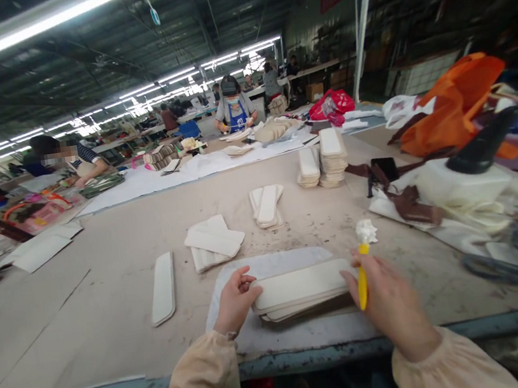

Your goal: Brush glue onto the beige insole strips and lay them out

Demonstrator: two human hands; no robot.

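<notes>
Left hand: your left hand (235, 297) meets the near stack (305, 282) at its left end; thumb and fingers are parted, with no firm pinch visible
Right hand: your right hand (391, 294), slightly blurred, grasps a yellow-handled tool (362, 279) topped by a white tuft (366, 231); the thumb appears to touch the stack's right end
Near stack: pale strips lie askew between your hands, on a white sheet (289, 337) near the front edge of the tabletop (109, 292)
Risk: uneven pressure from your hands could slide the skewed layers apart; a dipped right wrist could brush the tuft against the top strip
Loose strips: a lone strip (162, 289) lies left; a fanned pile (215, 242) and a smaller pile (267, 205) lie beyond the sheet
Far side: two taller stacks (332, 155) stand there; beyond them, a co-worker in a blue apron (239, 119)
</notes>
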